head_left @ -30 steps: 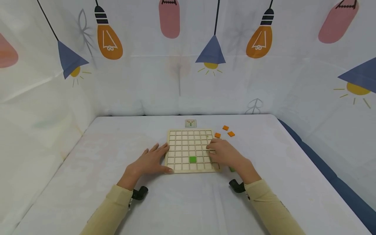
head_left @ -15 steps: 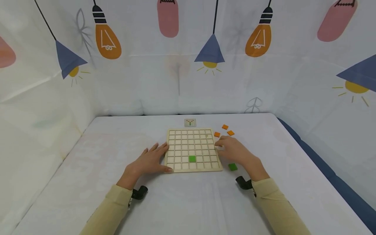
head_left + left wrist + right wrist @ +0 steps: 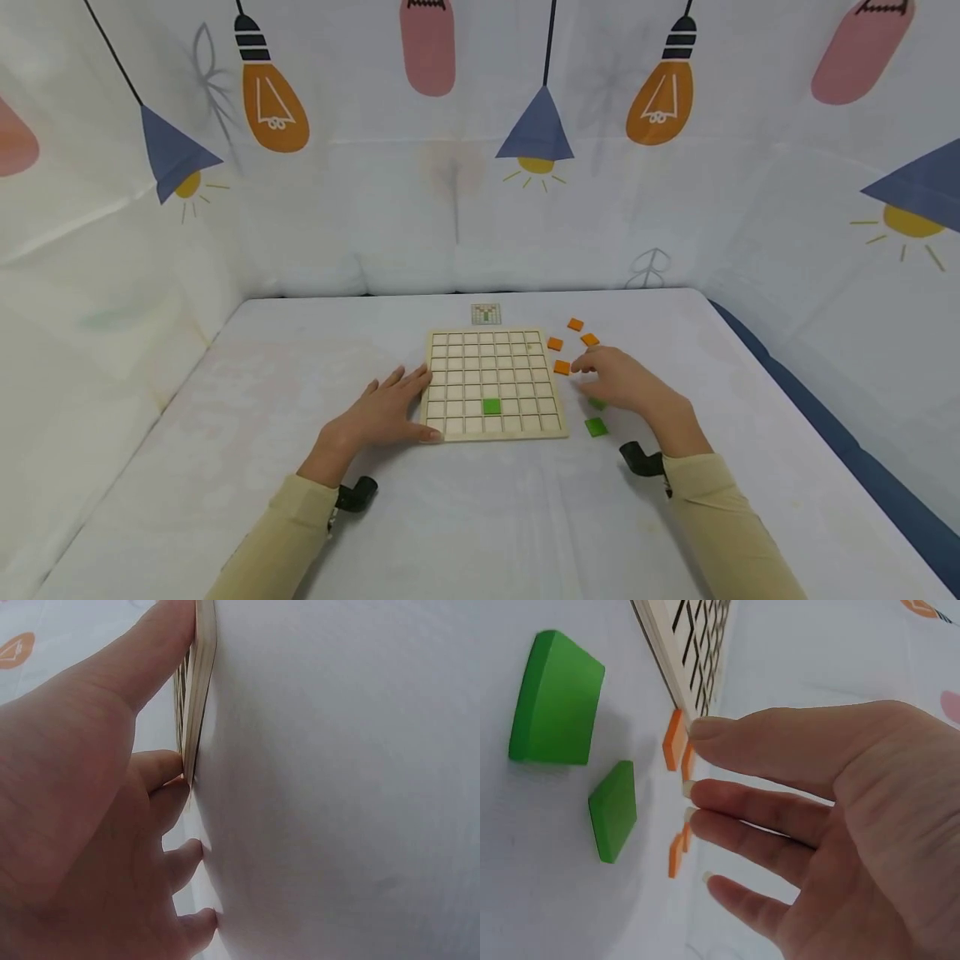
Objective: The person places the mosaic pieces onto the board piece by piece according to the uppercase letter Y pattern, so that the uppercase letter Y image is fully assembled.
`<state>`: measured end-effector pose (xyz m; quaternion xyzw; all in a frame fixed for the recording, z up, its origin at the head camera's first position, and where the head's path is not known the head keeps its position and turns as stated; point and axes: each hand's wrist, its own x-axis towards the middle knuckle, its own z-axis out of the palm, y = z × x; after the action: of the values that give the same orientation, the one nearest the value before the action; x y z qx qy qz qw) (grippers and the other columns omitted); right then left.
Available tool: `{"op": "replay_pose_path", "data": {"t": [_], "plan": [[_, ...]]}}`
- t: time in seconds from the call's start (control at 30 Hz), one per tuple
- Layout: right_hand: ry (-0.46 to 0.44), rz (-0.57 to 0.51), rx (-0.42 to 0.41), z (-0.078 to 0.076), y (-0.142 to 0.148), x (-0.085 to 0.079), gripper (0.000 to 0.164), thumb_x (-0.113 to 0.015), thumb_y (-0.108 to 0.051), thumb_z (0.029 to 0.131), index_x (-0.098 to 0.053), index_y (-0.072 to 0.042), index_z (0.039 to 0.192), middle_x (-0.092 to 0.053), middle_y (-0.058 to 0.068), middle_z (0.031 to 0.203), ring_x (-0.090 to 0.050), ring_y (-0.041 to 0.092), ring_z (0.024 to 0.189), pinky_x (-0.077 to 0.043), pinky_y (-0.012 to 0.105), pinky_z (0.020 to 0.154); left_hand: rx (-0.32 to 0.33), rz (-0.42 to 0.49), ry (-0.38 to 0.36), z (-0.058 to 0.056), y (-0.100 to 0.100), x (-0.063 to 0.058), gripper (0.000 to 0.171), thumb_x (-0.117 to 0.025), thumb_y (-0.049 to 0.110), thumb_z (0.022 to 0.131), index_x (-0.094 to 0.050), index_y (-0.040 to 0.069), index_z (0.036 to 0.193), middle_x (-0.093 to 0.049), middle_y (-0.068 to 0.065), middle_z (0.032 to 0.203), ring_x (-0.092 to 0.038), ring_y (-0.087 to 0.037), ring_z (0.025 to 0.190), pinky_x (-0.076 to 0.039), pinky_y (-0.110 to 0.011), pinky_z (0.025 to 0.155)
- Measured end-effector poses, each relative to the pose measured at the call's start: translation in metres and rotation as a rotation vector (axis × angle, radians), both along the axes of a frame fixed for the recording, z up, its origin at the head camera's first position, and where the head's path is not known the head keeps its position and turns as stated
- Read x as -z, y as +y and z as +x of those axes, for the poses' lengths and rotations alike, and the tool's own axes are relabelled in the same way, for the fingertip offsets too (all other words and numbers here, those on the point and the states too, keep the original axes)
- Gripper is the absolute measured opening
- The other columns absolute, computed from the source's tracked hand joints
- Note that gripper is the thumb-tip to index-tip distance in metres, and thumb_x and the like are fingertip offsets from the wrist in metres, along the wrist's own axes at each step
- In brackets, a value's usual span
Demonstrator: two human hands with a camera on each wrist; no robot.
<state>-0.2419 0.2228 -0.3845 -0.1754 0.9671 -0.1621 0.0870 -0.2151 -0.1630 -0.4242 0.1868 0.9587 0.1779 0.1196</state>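
A pale wooden grid board (image 3: 457,364) lies on the white table, with one green tile (image 3: 491,406) in a square toward its near side. Against the board's left edge rests my left hand (image 3: 378,410), fingers spread and thumb at the near left corner; the left wrist view shows fingertips touching the board's side. My right hand (image 3: 633,385) hovers right of the board, holding nothing, thumb and fingers apart in the right wrist view. Closest to its fingertips are an orange tile (image 3: 562,367) and a partly covered green tile (image 3: 615,812). Another green tile (image 3: 559,701) lies nearer the person.
More orange tiles (image 3: 575,324) lie beyond the right hand, off the board's far right corner. Behind the board is a small pattern card (image 3: 486,314) with a printed grid. A white curtain (image 3: 360,208) with lamp prints encloses the table's back and sides.
My right hand has moved right, from over the board's right side to off the board. An orange tile and two green tiles have come into view there. The left hand stays put.
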Motion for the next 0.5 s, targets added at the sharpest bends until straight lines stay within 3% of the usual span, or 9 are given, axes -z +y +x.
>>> {"op": "replay_pose_path", "data": {"t": [0.2,0.5], "plan": [[-0.063,0.016,0.027,0.0006,0.0056,-0.0018,0.03,-0.063,-0.014,0.09,-0.07,-0.005,0.118,-0.068,0.01,0.115,-0.06,0.023,0.099,-0.052,0.043,0.088,-0.007,0.002,-0.002,0.0005,0.0006,-0.001,0.106,-0.073,0.064,0.079,-0.024,0.016,0.16,-0.018,-0.002,0.168,-0.012,-0.039,0.155,-0.013,-0.07,0.119],[-0.127,0.061,0.085,0.0012,0.0097,-0.0025,0.032,-0.073,-0.016,0.083,-0.07,-0.006,0.113,-0.066,0.007,0.103,-0.055,0.021,0.088,-0.051,0.038,0.078,-0.002,-0.004,0.006,0.0019,0.0011,-0.0033,0.106,-0.073,0.064,0.079,-0.024,0.016,0.159,-0.019,-0.003,0.168,-0.013,-0.04,0.154,-0.014,-0.07,0.118]]}}
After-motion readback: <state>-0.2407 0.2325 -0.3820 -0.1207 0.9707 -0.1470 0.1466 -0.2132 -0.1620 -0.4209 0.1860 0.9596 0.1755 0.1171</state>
